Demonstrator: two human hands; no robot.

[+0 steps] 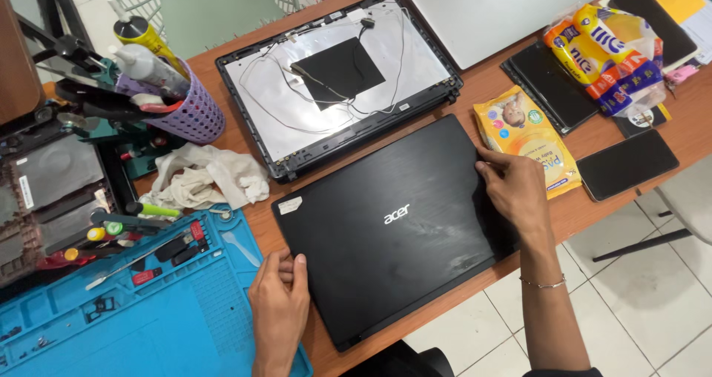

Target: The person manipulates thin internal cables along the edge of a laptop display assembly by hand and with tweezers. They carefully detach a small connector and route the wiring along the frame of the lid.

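Our left hand [280, 303] and right hand [515, 188], fingers pressed together, grip the closed black laptop [393, 225] on the brown surface [578, 210] over white floor tiles [653, 303].

Silver laptop [493, 10] at the desk's far edge cut off by the top border, blue mat [111, 318] running off the bottom-left corner, small mat parts too tiny to tell, black laptop [393, 225] corner hidden under right hand [515, 188]
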